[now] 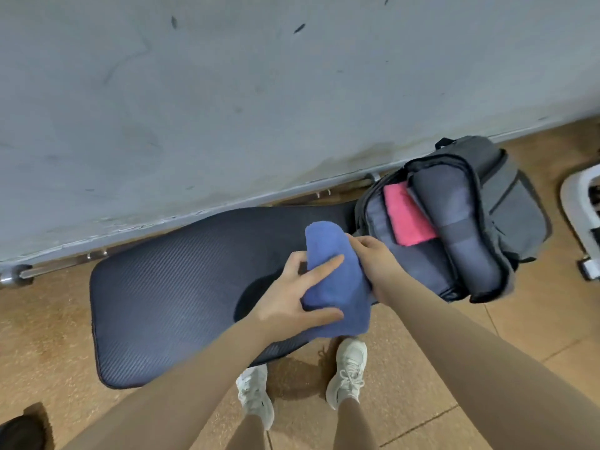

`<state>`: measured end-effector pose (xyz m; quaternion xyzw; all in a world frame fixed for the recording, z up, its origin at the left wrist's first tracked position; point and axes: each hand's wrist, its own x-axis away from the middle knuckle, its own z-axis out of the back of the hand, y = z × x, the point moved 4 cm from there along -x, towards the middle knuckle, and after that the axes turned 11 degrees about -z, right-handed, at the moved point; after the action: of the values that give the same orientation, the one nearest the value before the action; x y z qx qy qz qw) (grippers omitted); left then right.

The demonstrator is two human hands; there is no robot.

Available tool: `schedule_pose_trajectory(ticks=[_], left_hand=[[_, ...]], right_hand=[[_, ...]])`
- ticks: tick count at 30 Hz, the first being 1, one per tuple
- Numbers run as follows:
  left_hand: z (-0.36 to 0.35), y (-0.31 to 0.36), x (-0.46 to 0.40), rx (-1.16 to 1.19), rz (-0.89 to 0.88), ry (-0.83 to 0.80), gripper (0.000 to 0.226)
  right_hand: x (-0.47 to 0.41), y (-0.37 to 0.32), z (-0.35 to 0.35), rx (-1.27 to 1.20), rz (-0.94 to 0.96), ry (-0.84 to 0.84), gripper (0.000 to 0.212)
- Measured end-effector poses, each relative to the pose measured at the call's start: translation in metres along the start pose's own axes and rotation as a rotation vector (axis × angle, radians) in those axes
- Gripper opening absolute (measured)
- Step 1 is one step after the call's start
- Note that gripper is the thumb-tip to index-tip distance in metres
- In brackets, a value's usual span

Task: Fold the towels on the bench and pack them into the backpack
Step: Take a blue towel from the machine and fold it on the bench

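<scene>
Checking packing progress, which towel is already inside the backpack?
The pink towel; it sits in the open backpack. The blue towel is outside, held in both hands above the bench.

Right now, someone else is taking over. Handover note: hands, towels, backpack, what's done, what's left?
Left hand: holds the folded blue towel, fingers spread over it.
Right hand: grip on the towel's right side.
Blue towel is above the bench end, beside the backpack.
Backpack lies open at the bench's right end; pink towel already inside.
Done: pink packed, blue folded.
Left: put blue in.
</scene>
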<state>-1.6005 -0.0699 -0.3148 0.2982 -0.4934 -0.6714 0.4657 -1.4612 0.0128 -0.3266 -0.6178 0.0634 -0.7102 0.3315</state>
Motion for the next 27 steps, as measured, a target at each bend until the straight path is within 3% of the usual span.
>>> schedule_pose_trajectory(ticks=[3, 7, 8, 10, 12, 16, 20, 23, 27], left_hand=[[-0.010, 0.004, -0.030, 0.224, 0.131, 0.196, 0.053], [-0.038, -0.002, -0.068, 0.398, 0.179, 0.368, 0.053], [-0.048, -0.004, -0.076, 0.477, 0.212, 0.404, 0.053], [-0.070, -0.008, -0.093, 0.548, 0.263, 0.471, 0.054], [-0.092, -0.008, -0.111, 0.536, 0.297, 0.518, 0.055], [-0.128, -0.006, -0.142, 0.510, 0.341, 0.549, 0.057], [-0.156, -0.012, -0.161, 0.517, 0.358, 0.568, 0.059], [-0.172, -0.015, -0.169, 0.557, 0.359, 0.608, 0.058], [-0.182, -0.016, -0.172, 0.559, 0.343, 0.646, 0.060]], right_hand=[[-0.004, -0.006, 0.023, 0.022, 0.054, 0.088, 0.038], [-0.017, -0.008, 0.072, 0.016, 0.201, 0.112, 0.022], [-0.022, -0.006, 0.092, 0.163, 0.278, 0.196, 0.020], [-0.032, 0.001, 0.137, 0.621, 0.406, 0.550, 0.024], [-0.041, 0.015, 0.175, 0.900, 0.395, 0.769, 0.045], [-0.068, 0.048, 0.213, 1.162, 0.334, 0.604, 0.079], [-0.088, 0.051, 0.230, 1.263, 0.365, 0.535, 0.097], [-0.095, 0.052, 0.226, 1.300, 0.368, 0.576, 0.096], [-0.089, 0.044, 0.235, 1.156, 0.468, 0.495, 0.072]])
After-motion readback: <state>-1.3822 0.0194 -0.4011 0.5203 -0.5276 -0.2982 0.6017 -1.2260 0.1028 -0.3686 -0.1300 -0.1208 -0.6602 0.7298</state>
